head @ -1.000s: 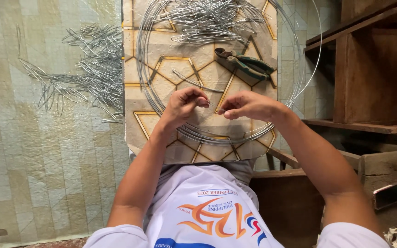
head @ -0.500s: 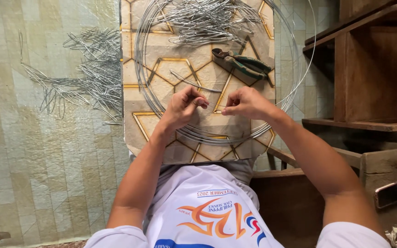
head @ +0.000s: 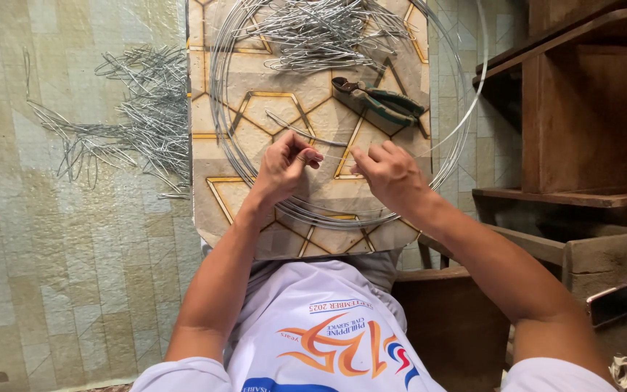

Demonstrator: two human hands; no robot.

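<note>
Hands drawn slightly apart, left hand and right hand pinching crosswise wire

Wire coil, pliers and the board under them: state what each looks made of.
Wire coil: bare metal, probably steel, going by its thin silver-grey shiny strands. Pliers: dull dark metal head, with handles that look coated in green plastic or rubber. Board: a tan sheet with gold-lined geometric print, perhaps printed vinyl or laminate; the material cannot be told for sure.
</note>
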